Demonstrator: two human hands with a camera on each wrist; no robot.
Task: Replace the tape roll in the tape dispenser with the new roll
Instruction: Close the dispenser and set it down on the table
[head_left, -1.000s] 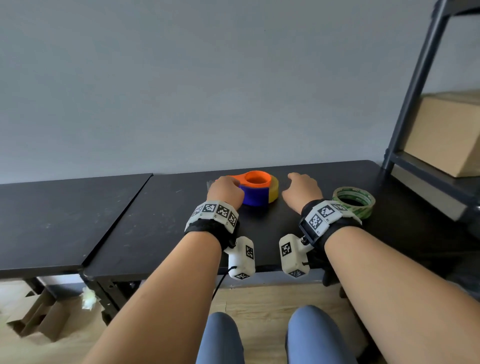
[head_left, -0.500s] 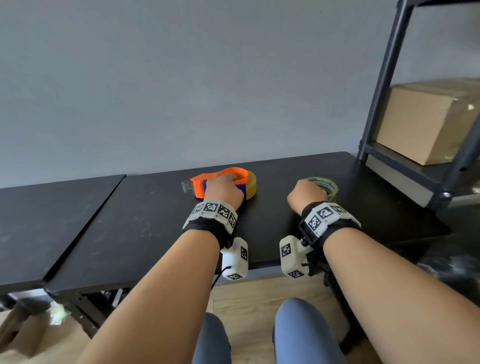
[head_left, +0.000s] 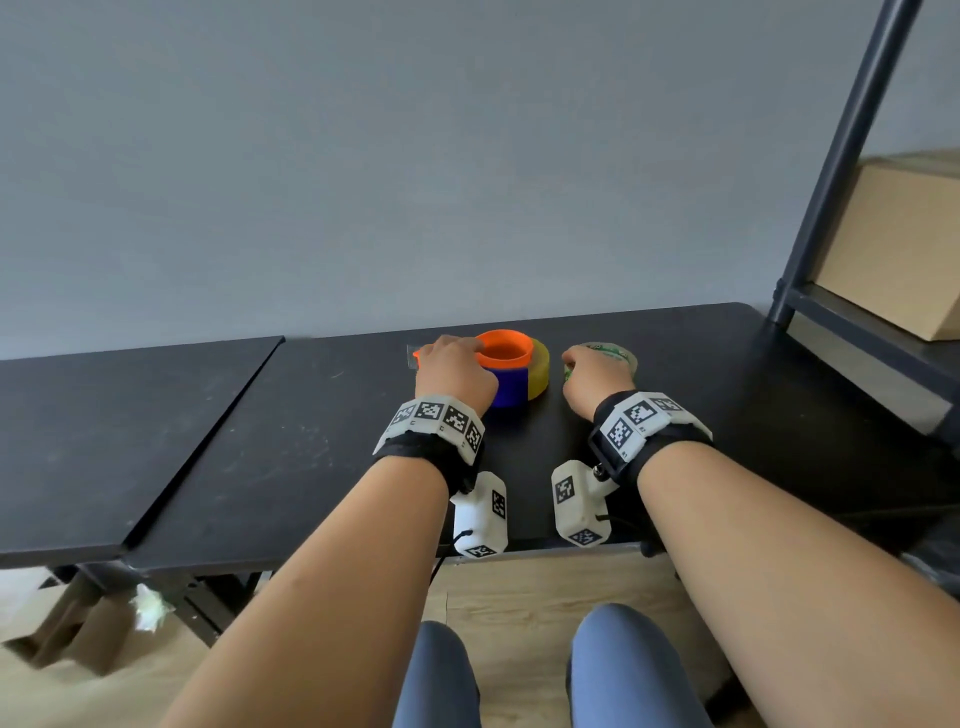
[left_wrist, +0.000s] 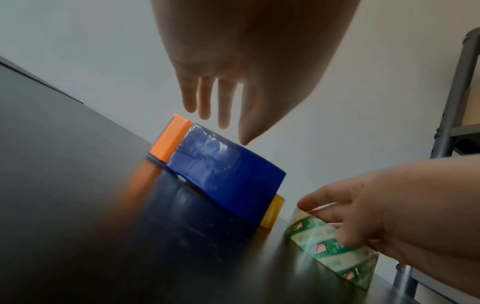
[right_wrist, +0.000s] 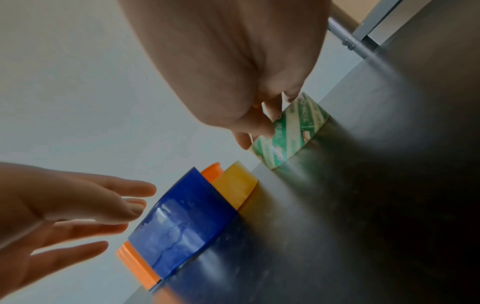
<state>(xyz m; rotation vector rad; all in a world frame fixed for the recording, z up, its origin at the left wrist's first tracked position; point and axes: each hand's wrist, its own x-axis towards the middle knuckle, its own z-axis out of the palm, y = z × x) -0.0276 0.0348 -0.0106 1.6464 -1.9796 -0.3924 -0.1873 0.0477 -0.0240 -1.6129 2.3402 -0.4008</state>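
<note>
The tape dispenser (head_left: 511, 389) lies on its side on the black table (head_left: 311, 441): blue body, orange hub and cutter, a yellow roll (head_left: 541, 370) around the hub. My left hand (head_left: 451, 366) hovers over its cutter end with fingers straight, just above the blue body (left_wrist: 226, 170) in the left wrist view. Just right of the dispenser sits the new green-and-white roll (head_left: 610, 353). My right hand (head_left: 587, 371) grips that roll (right_wrist: 291, 133) by its near edge, thumb and fingers curled on it.
A dark metal shelf frame (head_left: 841, 171) rises at the table's right end, with a cardboard box (head_left: 904, 249) on its shelf. A second black table (head_left: 104, 441) adjoins on the left. My knees are below the front edge.
My right hand went from beside the dispenser to the new roll and took hold of it; the roll now sits closer to the dispenser. My left hand stayed at the dispenser.
</note>
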